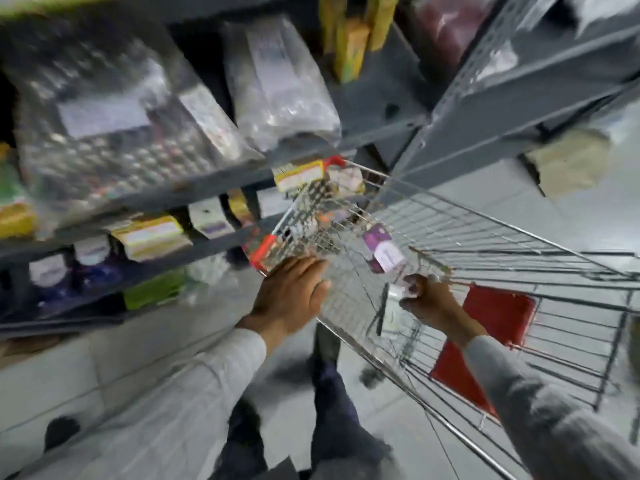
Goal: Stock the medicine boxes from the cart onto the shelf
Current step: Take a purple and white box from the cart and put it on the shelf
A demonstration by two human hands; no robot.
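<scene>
The picture is blurred by motion. A wire shopping cart with red corner caps stands against a grey metal shelf. My left hand lies flat and open on the cart's near rim by a red cap. Inside the basket, my right hand is closed around a small white box. A purple and white medicine box lies in the basket just above that hand. Further boxes sit at the cart's far end, one yellow and white.
The shelf holds plastic-wrapped bundles on top, and yellow, white and green boxes on lower levels. A second grey rack stands to the right. A red flap hangs on the cart's side. Pale floor tiles lie below.
</scene>
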